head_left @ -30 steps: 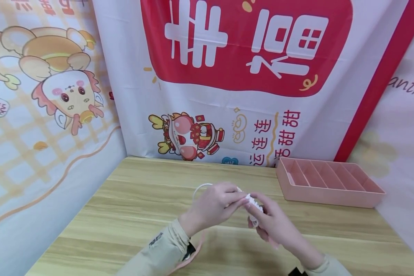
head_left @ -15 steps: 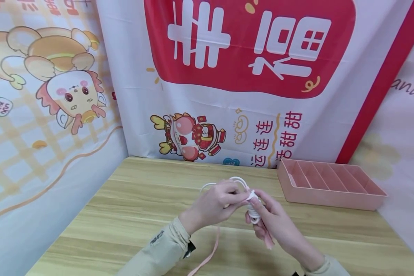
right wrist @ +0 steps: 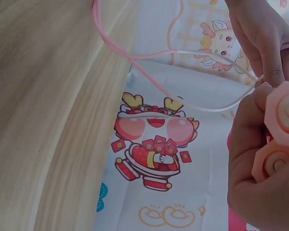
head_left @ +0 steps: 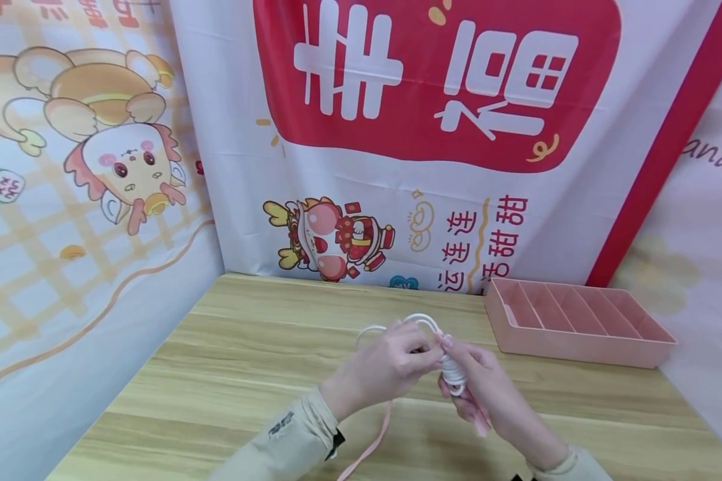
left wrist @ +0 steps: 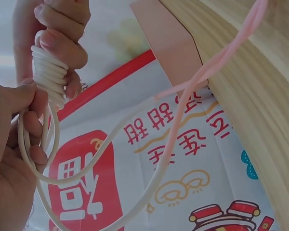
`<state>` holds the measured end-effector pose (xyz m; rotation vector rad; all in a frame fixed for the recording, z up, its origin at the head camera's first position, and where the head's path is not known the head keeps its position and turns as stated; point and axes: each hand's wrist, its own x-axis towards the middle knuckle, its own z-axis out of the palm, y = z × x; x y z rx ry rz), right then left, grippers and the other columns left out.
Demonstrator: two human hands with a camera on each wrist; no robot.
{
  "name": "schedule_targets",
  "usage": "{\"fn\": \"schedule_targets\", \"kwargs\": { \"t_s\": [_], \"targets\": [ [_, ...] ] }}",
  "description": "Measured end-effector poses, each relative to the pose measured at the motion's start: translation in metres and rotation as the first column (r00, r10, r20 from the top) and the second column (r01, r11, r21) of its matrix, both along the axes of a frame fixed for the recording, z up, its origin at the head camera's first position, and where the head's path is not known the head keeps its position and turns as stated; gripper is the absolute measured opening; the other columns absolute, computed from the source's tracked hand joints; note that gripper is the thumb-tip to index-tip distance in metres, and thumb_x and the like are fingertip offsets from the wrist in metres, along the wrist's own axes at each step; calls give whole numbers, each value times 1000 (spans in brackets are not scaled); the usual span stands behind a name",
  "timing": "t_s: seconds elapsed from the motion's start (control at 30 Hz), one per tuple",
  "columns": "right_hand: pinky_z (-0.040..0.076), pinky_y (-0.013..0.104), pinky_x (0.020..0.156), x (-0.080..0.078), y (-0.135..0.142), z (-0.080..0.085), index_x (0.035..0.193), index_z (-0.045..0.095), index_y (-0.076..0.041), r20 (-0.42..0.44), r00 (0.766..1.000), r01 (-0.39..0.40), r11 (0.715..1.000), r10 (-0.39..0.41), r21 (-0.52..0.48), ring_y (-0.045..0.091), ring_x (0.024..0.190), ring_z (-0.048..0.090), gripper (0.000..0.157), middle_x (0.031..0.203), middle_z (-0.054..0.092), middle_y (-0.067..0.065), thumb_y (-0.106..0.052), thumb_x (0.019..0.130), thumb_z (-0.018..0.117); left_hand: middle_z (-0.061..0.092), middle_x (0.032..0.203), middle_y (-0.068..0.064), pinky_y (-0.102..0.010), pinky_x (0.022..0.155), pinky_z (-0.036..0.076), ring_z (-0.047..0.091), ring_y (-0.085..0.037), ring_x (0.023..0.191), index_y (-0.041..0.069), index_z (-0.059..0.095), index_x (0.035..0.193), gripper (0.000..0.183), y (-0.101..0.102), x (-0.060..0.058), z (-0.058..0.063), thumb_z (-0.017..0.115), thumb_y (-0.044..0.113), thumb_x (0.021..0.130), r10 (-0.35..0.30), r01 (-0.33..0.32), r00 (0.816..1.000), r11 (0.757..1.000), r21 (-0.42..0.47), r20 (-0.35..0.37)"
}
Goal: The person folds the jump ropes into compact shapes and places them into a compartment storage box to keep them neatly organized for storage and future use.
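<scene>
A jump rope with a white-and-pink cord is between the hands. My right hand (head_left: 487,384) grips its bundled part, where white cord (left wrist: 49,72) is wound in a tight coil. Two pink octagonal handle ends (right wrist: 285,113) stick out of that hand in the right wrist view. My left hand (head_left: 382,366) pinches white strands just beside the coil, its fingertips close to the right thumb. Loose white loops (left wrist: 94,163) hang from the left fingers. They run into a pink twisted length (head_left: 370,447) that drops toward the table's front. Most of the handles is hidden by the right hand.
A pink divided box (head_left: 577,341) stands at the back right of the wooden table (head_left: 247,347). Printed cloths (head_left: 234,200) hang behind and at both sides.
The hands have shifted slightly to the right and down with the coil. White loops now arch above the left hand, and the pink length hangs further right than before.
</scene>
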<state>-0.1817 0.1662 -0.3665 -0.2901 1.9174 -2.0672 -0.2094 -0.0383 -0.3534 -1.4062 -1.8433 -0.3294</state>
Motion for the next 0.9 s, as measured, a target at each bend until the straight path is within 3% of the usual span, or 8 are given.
{"fn": "schedule_targets", "kwargs": {
  "t_s": [0.1, 0.27, 0.37, 0.5, 0.67, 0.9],
  "targets": [
    [30, 24, 30, 0, 0, 1, 101, 58, 3, 7, 998, 63, 998, -63, 4, 11, 35, 36, 50, 64, 56, 12, -46, 99, 56, 62, 95, 1, -25, 86, 46, 56, -13, 92, 11, 73, 108, 18, 2, 1, -2, 73, 16, 91, 20, -20, 1000, 1000, -8, -9],
    [30, 24, 27, 1, 0, 3, 100, 59, 6, -34, 985, 168, 986, -168, -1, 12, 33, 37, 54, 62, 56, 14, -47, 97, 57, 64, 100, -2, -27, 98, 44, 58, -15, 96, 7, 69, 118, 30, 3, -2, -6, 74, 9, 89, -6, 6, 1000, 1000, 4, 3],
    [30, 26, 23, 0, 2, 5, 99, 59, 7, -35, 969, 245, 970, -245, -14, 13, 31, 38, 56, 61, 57, 15, -50, 97, 57, 64, 100, -3, -21, 94, 45, 58, -15, 94, 6, 69, 119, 31, 2, -8, -10, 73, 6, 88, -37, 36, 999, 999, 31, 15],
    [31, 25, 25, -2, 5, 8, 102, 59, 3, -8, 941, 336, 939, -338, -72, 12, 32, 39, 55, 60, 57, 13, -51, 95, 59, 62, 95, -4, -11, 83, 44, 57, -13, 87, 3, 70, 115, 28, -3, -17, -14, 71, 2, 87, -113, 105, 990, 990, 95, 85],
    [32, 22, 29, -2, 7, 12, 110, 63, -4, -27, 941, 329, 933, -336, -145, 10, 35, 41, 43, 61, 58, 10, -45, 98, 58, 62, 92, -5, -8, 75, 43, 55, -11, 82, 2, 73, 111, 24, -10, -27, -16, 73, 0, 86, -169, 146, 969, 980, 134, 182],
    [32, 22, 28, 2, 7, 13, 112, 64, -5, -87, 938, 311, 926, -335, -213, 10, 35, 41, 38, 61, 58, 11, -41, 100, 56, 62, 88, -3, -9, 67, 43, 52, -8, 77, 5, 74, 110, 25, -18, -33, -13, 74, 0, 86, -152, 122, 958, 984, 132, 244]
  ]
}}
